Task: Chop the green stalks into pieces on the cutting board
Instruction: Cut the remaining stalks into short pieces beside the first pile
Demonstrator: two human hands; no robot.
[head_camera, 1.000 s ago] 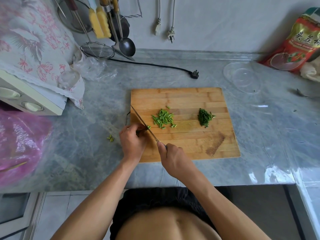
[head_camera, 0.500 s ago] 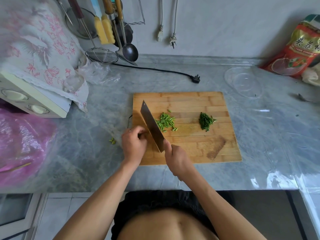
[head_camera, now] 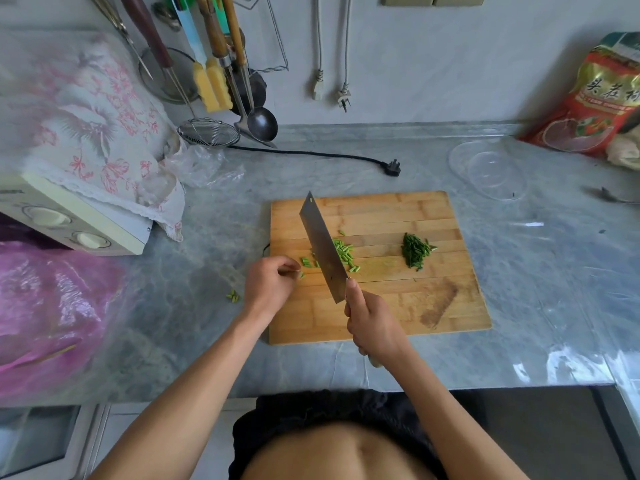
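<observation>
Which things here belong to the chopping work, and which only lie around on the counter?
Belonging to the job:
- wooden cutting board
- steel cleaver, held by right hand
- light green chopped stalk pieces
- dark green chopped pile
- left hand

Lying about:
- black power plug
- clear plastic lid
- red snack bag
- pink plastic bag

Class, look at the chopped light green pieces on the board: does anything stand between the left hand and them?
Partly. The cleaver, held by the right hand, is tilted above the light green pieces, splitting them: a few lie bare by the left hand, the main pile lies beyond the blade.
</observation>
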